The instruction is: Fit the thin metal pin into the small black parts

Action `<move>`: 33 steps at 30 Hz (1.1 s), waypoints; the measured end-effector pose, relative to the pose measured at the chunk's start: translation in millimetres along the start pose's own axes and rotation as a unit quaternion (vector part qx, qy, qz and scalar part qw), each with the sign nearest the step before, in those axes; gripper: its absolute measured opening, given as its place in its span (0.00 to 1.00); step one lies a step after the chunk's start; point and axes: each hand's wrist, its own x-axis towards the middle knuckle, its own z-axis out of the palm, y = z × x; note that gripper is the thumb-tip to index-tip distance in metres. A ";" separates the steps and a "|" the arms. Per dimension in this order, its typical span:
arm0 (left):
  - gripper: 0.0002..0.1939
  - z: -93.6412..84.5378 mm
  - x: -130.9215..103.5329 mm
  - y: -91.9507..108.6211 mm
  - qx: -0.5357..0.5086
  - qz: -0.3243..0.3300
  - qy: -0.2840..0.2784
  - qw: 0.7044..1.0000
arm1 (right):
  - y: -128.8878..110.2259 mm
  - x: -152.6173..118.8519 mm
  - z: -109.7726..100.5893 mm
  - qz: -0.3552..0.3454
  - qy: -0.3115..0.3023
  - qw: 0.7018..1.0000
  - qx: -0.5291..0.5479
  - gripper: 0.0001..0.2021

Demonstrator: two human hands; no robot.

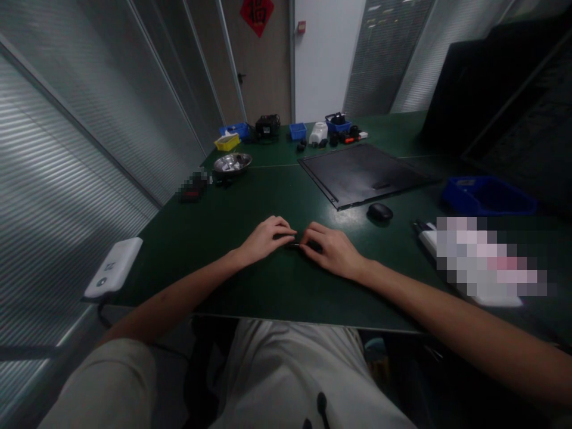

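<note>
Green table (268, 292), brown door (270, 71) beyond; right hand (330, 247) pinching thin object (293, 245); left hand (266, 237) grip unclear.

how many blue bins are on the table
4: a far-left bin behind the yellow tray, a small back bin, a filled bin farther right along the back, and a large bin right of the mouse. More may be hidden.
</note>
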 end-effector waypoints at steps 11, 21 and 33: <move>0.14 -13.9 -6.7 13.5 -0.044 0.066 -0.035 0.996 | -0.3 -0.2 -3.8 0.003 0.002 1.000 0.008 0.02; 0.10 -6.5 -2.5 17.4 0.000 0.047 -0.011 0.999 | 0.7 0.1 -2.7 0.029 0.008 0.999 0.011 0.03; 0.13 -23.4 -5.4 -30.4 0.033 -0.080 -0.019 0.996 | 1.2 -0.1 -2.2 0.032 0.012 0.999 0.013 0.04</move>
